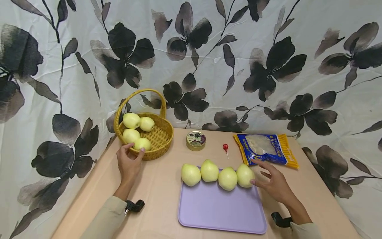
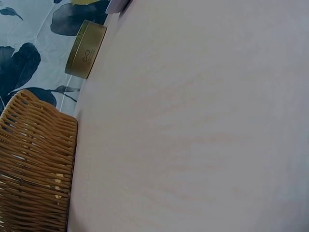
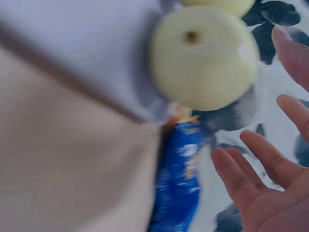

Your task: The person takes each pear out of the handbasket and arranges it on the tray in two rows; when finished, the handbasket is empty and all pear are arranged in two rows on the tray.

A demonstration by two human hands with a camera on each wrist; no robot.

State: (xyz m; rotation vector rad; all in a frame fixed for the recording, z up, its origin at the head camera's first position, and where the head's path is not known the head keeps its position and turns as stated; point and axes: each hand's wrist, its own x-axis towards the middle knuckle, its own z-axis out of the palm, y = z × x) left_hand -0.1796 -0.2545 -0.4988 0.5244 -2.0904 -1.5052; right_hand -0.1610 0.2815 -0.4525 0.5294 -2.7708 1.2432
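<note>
Left wrist view. A pale tabletop (image 2: 193, 121) filled most of the field, plain and faintly streaked. At the lower left stood a brown wicker basket (image 2: 36, 169), cut by the frame, its close-set strands running crosswise and small pale yellowish patches showing through gaps near its right side. Above it, not touching, a low gold-coloured tin (image 2: 86, 50) bore a dark looped emblem on its wall. Behind both hung a whitish cloth (image 2: 31, 31) with dark blue-grey floral shapes. A pale purple edge (image 2: 116, 5) and a yellowish fragment (image 2: 87, 1) crossed the top margin, too cropped to identify
</note>
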